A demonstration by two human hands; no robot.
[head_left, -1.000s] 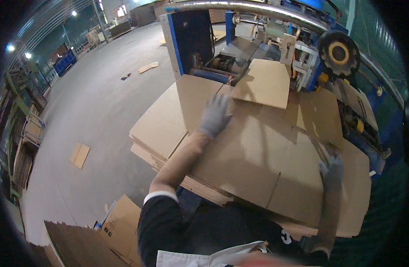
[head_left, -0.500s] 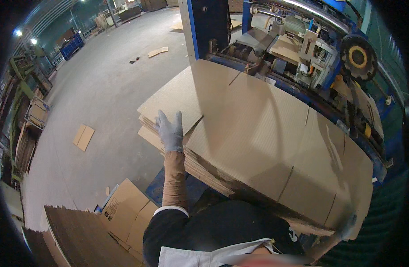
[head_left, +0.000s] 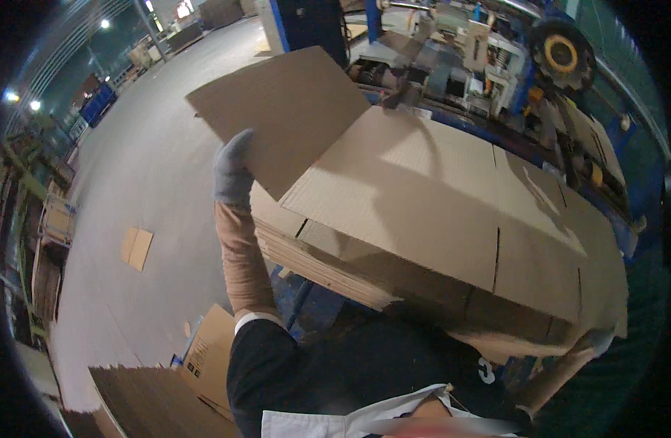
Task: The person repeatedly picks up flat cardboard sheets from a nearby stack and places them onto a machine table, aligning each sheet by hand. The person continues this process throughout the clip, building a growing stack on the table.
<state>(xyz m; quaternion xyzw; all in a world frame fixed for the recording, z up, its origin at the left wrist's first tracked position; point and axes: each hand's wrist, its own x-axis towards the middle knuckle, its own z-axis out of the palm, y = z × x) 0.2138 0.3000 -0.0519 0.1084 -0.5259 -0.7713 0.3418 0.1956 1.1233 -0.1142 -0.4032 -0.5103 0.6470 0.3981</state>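
Note:
My left hand [head_left: 234, 169], in a grey glove, grips the left edge of a scored cardboard sheet [head_left: 423, 193]. The sheet's left panel [head_left: 288, 109] is bent upward along its crease, and my thumb lies on the panel's face. At the right end, my right hand [head_left: 600, 342] is closed at the sheet's near corner; it looks blurred and its fingers are partly hidden. Below the sheet lies a stack of similar cardboard sheets [head_left: 317, 266], whose left edges show. The sheet's near edge stands a little above the stack.
A blue machine with rollers and a black wheel [head_left: 562, 55] stands just beyond the stack. Upright bundled cardboard [head_left: 149, 405] and a printed cardboard piece [head_left: 211, 354] are at lower left. A small cardboard piece [head_left: 136, 248] lies on the grey floor [head_left: 167, 146].
My left hand has moved left and closed on the sheet's edge, and the left panel has swung upward. The sheet's near edge has risen off the stack. My right hand has shifted up and right.

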